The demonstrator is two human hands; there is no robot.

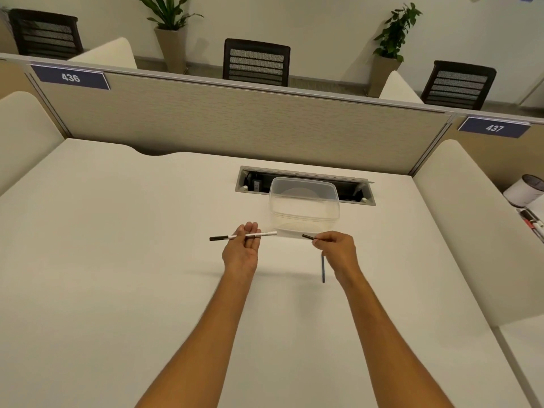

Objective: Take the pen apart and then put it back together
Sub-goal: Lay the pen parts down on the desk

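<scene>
My left hand (243, 249) holds a white pen barrel (265, 234) with a black end pointing left, lying level across the fingers. My right hand (335, 248) pinches a small black pen piece (308, 237) whose tip points left toward the barrel's open white end; a gap separates the two. A thin dark refill-like stick (323, 269) lies on the white desk (117, 245) just beside and partly behind my right wrist.
A clear plastic container (304, 206) stands just beyond my hands, in front of a recessed cable tray (306, 184). A beige partition (235, 122) closes the far desk edge. Markers and a white cup (524, 191) lie at the far right.
</scene>
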